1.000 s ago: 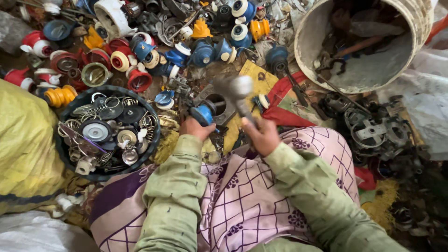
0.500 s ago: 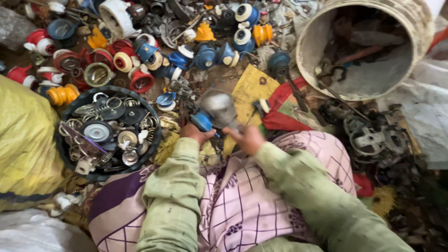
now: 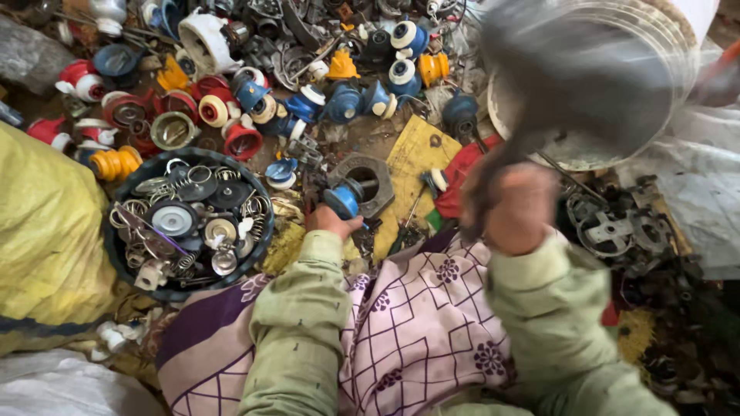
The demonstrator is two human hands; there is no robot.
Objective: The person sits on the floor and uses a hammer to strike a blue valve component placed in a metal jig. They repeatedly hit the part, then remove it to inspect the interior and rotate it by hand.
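- The step in hand looks like striking: the left hand [image 3: 333, 222] pinches a small blue capped part [image 3: 343, 202] steady on a grey metal ring block [image 3: 368, 182], while the right hand [image 3: 515, 209] has its grip closed round a hammer [image 3: 574, 85] raised high and blurred.
- The blue part sits just ahead of the left grip, touching the ring block; the right grip is well off to the side and above.
- The next move, as I judge it, calls for a true blow onto the part with the left fingers kept back.
- Room is tight: a black bowl of springs and washers [image 3: 116, 246] lies near the left grip on its outer side, a white bucket [image 3: 678, 69] is behind the hammer, and red and blue scrap parts [image 3: 239, 139] crowd ahead.
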